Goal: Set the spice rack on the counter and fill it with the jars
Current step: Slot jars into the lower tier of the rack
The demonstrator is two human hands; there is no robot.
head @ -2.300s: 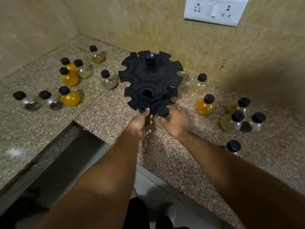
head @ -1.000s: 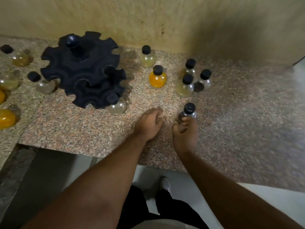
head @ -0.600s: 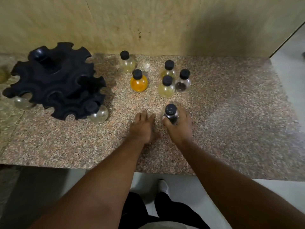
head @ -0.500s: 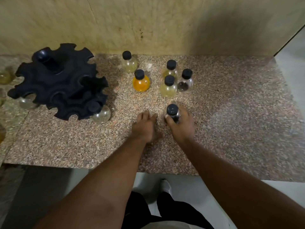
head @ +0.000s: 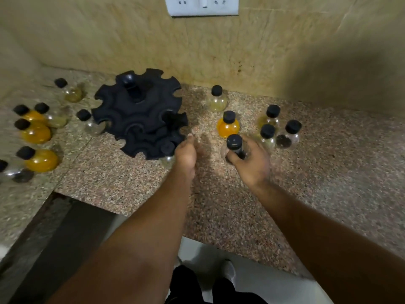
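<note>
The black two-tier spice rack (head: 140,115) stands on the granite counter (head: 122,185) near the back wall. One clear jar (head: 167,153) hangs in a front slot of its lower tier. My right hand (head: 249,161) grips a black-capped jar (head: 234,145) with dark contents, lifted just right of the rack. My left hand (head: 186,154) hovers open at the rack's front right edge, beside the slotted jar. Several more jars stand right of the rack, among them an orange jar (head: 228,127) and a pale yellow jar (head: 217,99).
Left of the rack stand several jars, some orange (head: 37,132), some clear. A white socket plate (head: 201,5) is on the tiled wall. The counter steps down at the front left, with a dark gap (head: 54,233) below.
My right hand has lifted the dark-filled jar off the counter and carried it left toward the rack. My left hand has left the counter and moved to the rack's edge.
</note>
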